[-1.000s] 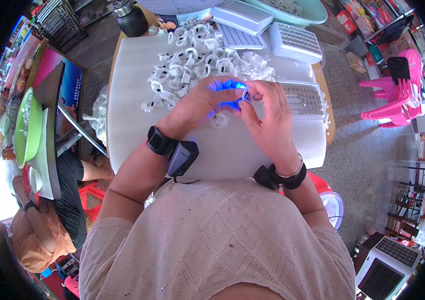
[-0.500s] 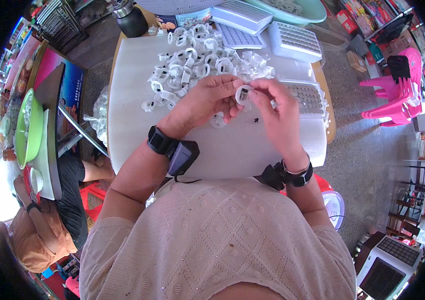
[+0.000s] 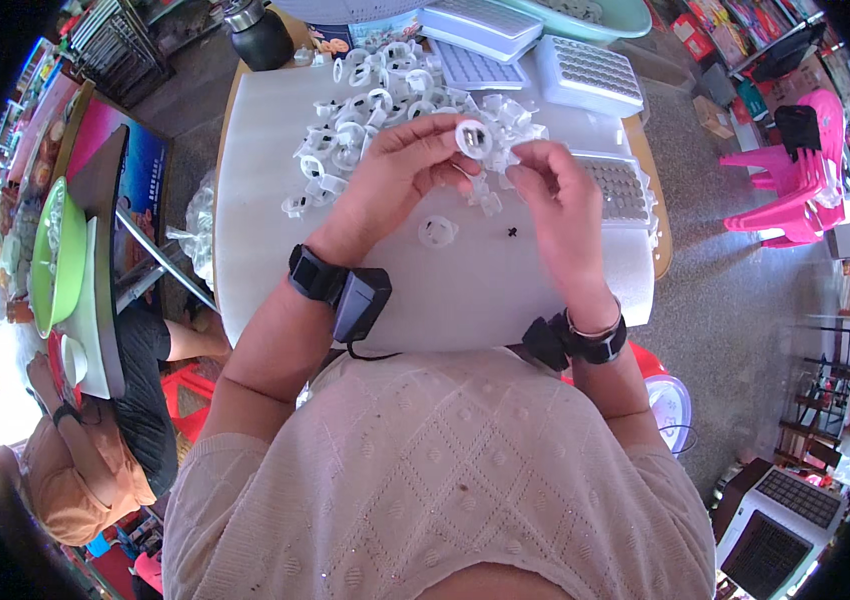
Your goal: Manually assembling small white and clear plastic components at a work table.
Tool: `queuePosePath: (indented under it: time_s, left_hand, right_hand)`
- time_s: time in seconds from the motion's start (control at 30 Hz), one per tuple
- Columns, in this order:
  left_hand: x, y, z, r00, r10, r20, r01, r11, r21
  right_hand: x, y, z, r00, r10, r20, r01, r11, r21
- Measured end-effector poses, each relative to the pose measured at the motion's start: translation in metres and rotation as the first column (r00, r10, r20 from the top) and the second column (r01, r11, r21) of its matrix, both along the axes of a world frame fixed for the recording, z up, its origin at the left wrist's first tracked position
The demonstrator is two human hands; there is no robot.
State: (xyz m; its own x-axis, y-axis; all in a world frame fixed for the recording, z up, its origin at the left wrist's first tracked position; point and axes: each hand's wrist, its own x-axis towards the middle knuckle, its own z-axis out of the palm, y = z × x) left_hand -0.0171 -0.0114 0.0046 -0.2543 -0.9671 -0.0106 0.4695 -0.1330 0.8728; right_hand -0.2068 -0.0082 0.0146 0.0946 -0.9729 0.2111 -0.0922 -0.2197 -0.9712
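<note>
Left hand [image 3: 397,170]: pinching a white round plastic ring [image 3: 473,140] with a dark, shiny centre between thumb and fingertips, other fingers curling beneath.
White round plastic ring: poking out past the left fingertips, facing the camera, sitting near the right fingertips but apart from them.
Right hand [image 3: 567,215]: curling thumb and fingers close together just right of the ring; cannot tell whether gripping anything.
Gap between fingertips: running narrow, opening wider toward the wrists.
Small black piece [image 3: 512,232]: lying below the right fingertips, just left of the palm.
Whitish translucent round plastic piece [image 3: 436,232]: lying flat below the left fingertips, well apart from the pile.
Pile of white plastic rings with dark inserts [image 3: 350,148]: spreading left of and beyond the left fingers, crowding the far side.
Clear plastic tray with rows of round grey spots [image 3: 622,188]: lying right of the right fingers, limiting sideways room, reaching near the table's right edge.
White rectangular tray with rows of round spots [image 3: 590,72]: standing beyond the right fingers, near the far right corner.
Table with smooth white covering [image 3: 275,265]: stretching from below the fingers to the near edge against the beige knitted top [image 3: 435,470], giving room leftward to the curving left edge.
</note>
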Motion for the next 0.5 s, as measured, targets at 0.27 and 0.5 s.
queuePosePath:
  time_s: [0.27, 0.5]
  left_hand:
    - [0.000, 0.001, 0.003, 0.998, 0.031, -0.061, -0.031, 0.999, -0.010]
    - [0.003, 0.001, -0.001, 0.998, -0.003, -0.060, 0.003, 1.000, 0.008]
  right_hand:
    - [-0.004, 0.008, -0.018, 0.707, -0.167, -0.687, -0.175, 0.900, -0.399]
    - [-0.007, 0.007, -0.021, 0.852, 0.010, -0.523, -0.145, 0.965, -0.217]
